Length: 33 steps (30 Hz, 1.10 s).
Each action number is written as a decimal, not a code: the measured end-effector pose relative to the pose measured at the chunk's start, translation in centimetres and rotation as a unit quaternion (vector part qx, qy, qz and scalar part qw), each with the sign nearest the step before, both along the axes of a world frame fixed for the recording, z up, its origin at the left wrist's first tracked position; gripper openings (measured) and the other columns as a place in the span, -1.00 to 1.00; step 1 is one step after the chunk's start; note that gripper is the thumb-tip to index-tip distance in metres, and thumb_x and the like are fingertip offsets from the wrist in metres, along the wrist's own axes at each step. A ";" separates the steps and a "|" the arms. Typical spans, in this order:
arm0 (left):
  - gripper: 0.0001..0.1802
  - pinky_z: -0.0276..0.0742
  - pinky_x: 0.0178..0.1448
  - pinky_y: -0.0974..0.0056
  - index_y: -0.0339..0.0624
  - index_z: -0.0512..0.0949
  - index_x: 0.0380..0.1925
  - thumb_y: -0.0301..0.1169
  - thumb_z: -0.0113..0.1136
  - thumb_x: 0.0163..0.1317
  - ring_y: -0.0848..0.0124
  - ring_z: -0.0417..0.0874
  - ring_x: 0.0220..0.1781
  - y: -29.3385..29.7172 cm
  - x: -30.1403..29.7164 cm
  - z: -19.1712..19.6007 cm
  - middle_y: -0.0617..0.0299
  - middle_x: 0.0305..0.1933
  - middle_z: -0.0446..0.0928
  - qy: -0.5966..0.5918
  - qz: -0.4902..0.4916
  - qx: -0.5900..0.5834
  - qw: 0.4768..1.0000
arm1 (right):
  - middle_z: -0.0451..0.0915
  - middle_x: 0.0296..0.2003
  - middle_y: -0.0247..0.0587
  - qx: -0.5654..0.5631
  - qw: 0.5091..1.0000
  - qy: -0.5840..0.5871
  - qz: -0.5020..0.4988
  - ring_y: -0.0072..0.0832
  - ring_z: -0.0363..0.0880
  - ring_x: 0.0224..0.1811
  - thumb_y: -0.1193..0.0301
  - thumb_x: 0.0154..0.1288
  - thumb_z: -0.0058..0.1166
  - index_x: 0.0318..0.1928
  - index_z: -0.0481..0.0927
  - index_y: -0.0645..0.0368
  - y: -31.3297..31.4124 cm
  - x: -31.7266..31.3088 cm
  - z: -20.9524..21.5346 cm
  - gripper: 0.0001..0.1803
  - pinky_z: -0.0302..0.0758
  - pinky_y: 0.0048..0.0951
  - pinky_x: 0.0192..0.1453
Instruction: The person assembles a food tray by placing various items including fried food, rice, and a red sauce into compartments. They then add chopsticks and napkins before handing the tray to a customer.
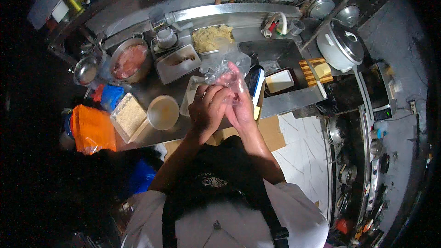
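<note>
both our hands close on a clear plastic bag (223,68) held above the front edge of the steel counter (285,101): the left hand (207,105) pinches its lower film with curled fingers, and the right hand (238,100) appears slipped partly inside it, fingers upright. we judge the bag very light, limp and slippery, easily torn, so it is best taken at its open rim. both forearms rise from the lower edge and meet at the wrists. just beside the left hand stands a tan bucket-like cup (162,112), then a tray of crumbs (128,117) and an orange bag (92,128) at the left end. behind, a round bowl of pink meat (129,60) and a tray of pale shreds (212,37) sit near the back edge.
</note>
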<state>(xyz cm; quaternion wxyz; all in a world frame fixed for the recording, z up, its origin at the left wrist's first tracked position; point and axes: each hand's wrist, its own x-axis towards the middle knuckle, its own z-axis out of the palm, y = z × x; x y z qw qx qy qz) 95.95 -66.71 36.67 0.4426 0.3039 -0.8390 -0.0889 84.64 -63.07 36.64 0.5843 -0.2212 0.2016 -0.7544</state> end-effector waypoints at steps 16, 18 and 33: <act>-0.61 0.62 -0.15 0.14 -0.34 0.52 -0.20 -0.84 0.03 -0.08 0.02 0.63 -0.18 0.1 0.6 2.6 -0.03 -0.14 0.56 0.139 -0.221 0.056 0.964 | 0.31 0.46 -0.02 -0.011 0.678 0.638 -0.364 -0.10 0.39 0.44 0.47 0.38 0.14 0.28 0.52 0.24 1.6 -1.4 1.4 -0.53 0.39 -0.19 0.41; -0.61 0.61 -0.14 0.14 -0.33 0.52 -0.21 -0.85 0.05 -0.08 0.02 0.63 -0.18 0.8 0.2 3.3 -0.04 -0.16 0.56 0.161 -0.251 0.081 0.951 | 0.37 0.42 -0.03 0.000 0.465 0.779 -0.420 -0.06 0.43 0.37 0.41 0.27 0.24 0.04 0.67 0.16 2.5 -2.4 2.9 -0.68 0.41 -0.12 0.38; -0.72 0.61 -0.13 0.16 -0.20 0.62 -0.19 -0.61 0.40 0.06 0.16 0.66 -0.12 3.5 -3.5 7.6 0.17 -0.18 0.62 0.100 -0.367 -0.049 0.923 | 0.32 0.40 0.11 0.166 0.399 0.810 -0.397 0.10 0.36 0.38 0.21 0.39 0.12 0.24 0.44 0.24 8.3 -4.6 8.7 -0.48 0.32 -0.03 0.45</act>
